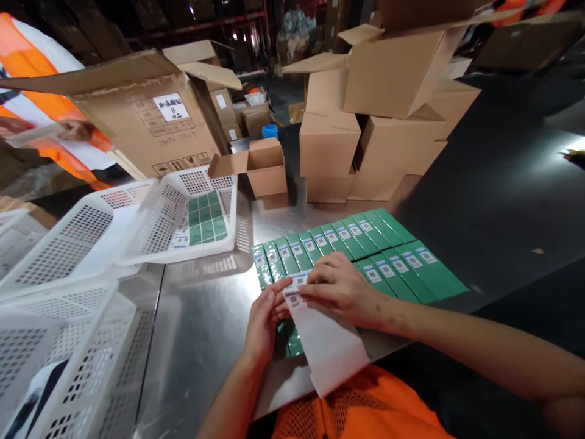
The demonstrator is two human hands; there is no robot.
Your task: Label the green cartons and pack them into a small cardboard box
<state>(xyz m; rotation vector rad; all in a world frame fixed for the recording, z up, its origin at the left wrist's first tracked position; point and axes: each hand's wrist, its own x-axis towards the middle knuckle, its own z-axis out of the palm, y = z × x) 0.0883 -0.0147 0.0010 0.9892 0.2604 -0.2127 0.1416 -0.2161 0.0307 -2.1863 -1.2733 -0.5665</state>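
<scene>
Label strip (pixel 326 341): pinched by left hand (pixel 262 323) and right hand (pixel 340 286), apparently over green boxes (pixel 365 250) rowed rightward on worktop (pixel 201 329).

— Anything legible from up there?
— No. Printed stickers on my green boxes (pixel 388 256), the label strip (pixel 297 291) under my fingers, and the big carton's label (pixel 170 107) are all too blurred.

Print on label strip (pixel 299 291) too small to read. Green box (pixel 287 341) beneath strip mostly hidden. Basket (pixel 55 341) left of strip cut off by frame edge.
</scene>
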